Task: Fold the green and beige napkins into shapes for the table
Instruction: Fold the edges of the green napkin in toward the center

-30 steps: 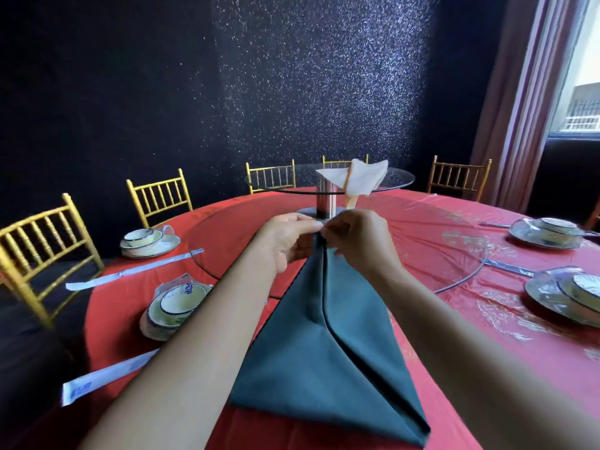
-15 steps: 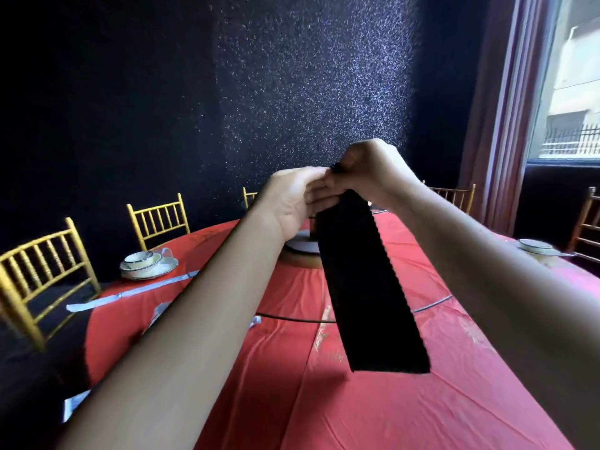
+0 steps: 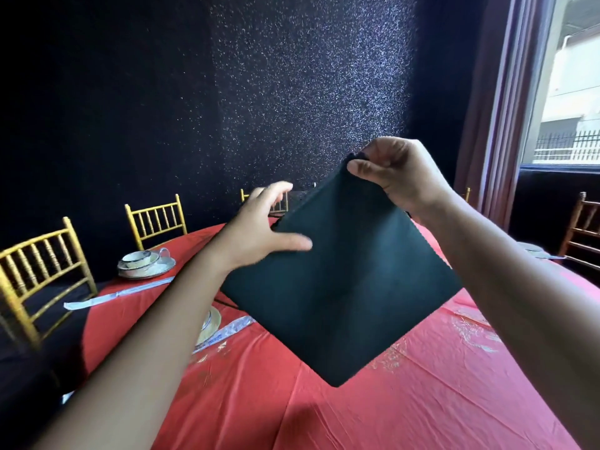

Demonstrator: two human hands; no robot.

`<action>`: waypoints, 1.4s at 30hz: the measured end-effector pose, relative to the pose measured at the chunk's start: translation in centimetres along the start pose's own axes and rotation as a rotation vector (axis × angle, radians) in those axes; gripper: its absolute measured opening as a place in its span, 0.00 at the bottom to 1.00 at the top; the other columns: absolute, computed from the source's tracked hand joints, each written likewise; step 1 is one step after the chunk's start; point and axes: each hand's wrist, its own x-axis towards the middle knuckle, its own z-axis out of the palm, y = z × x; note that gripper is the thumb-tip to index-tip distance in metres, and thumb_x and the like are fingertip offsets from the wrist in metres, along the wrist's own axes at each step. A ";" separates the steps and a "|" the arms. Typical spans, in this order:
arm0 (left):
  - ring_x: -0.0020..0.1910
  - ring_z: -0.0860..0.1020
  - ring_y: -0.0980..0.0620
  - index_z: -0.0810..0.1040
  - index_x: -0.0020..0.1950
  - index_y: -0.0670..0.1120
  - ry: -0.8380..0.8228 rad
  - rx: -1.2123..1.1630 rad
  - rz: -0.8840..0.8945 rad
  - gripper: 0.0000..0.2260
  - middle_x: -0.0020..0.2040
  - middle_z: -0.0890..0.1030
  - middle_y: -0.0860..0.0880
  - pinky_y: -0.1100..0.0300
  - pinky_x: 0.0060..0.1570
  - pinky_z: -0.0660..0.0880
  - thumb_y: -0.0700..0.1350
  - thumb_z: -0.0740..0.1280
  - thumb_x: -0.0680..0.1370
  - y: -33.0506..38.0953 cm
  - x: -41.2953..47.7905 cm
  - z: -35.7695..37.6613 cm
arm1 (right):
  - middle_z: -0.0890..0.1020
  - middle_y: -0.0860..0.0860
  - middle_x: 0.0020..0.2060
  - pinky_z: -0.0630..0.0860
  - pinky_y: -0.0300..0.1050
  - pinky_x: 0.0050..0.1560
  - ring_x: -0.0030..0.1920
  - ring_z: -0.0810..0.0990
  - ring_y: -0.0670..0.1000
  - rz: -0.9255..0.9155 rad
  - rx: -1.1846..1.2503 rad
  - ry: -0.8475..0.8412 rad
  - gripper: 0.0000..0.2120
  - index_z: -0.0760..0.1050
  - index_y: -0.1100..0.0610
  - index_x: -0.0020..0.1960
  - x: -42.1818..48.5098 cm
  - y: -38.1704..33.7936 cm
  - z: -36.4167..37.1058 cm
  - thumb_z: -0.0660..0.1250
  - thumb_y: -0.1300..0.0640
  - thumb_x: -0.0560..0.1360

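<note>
The dark green napkin point(image 3: 344, 280) hangs in the air above the red tablecloth point(image 3: 406, 401), spread into a diamond with its lowest corner pointing down. My right hand point(image 3: 396, 177) pinches the top corner of the napkin between thumb and fingers. At the napkin's upper left edge my left hand point(image 3: 263, 228) has its fingers spread; the thumb lies on the front of the cloth and the fingers reach behind it. The beige napkin is hidden from view.
Gold chairs point(image 3: 156, 219) ring the round table on the left; a brown chair point(image 3: 581, 232) stands at right. A cup and plate setting point(image 3: 144, 263) sits at the far left edge, wrapped cutlery point(image 3: 117, 295) beside it. Another plate point(image 3: 211, 323) lies under my left forearm.
The napkin has been lifted off the table, where it lay as a folded triangle, and has opened into a wide diamond in the air. My left hand has slid down from the top corner to the left edge.
</note>
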 end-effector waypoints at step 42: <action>0.52 0.81 0.53 0.84 0.47 0.49 -0.320 0.499 0.106 0.26 0.51 0.84 0.50 0.59 0.55 0.65 0.62 0.54 0.65 -9.4 -11.1 23.0 | 0.78 0.60 0.55 0.69 0.43 0.56 0.56 0.76 0.58 0.334 -0.410 -0.216 0.20 0.72 0.64 0.61 -8.3 22.5 9.0 0.69 0.57 0.72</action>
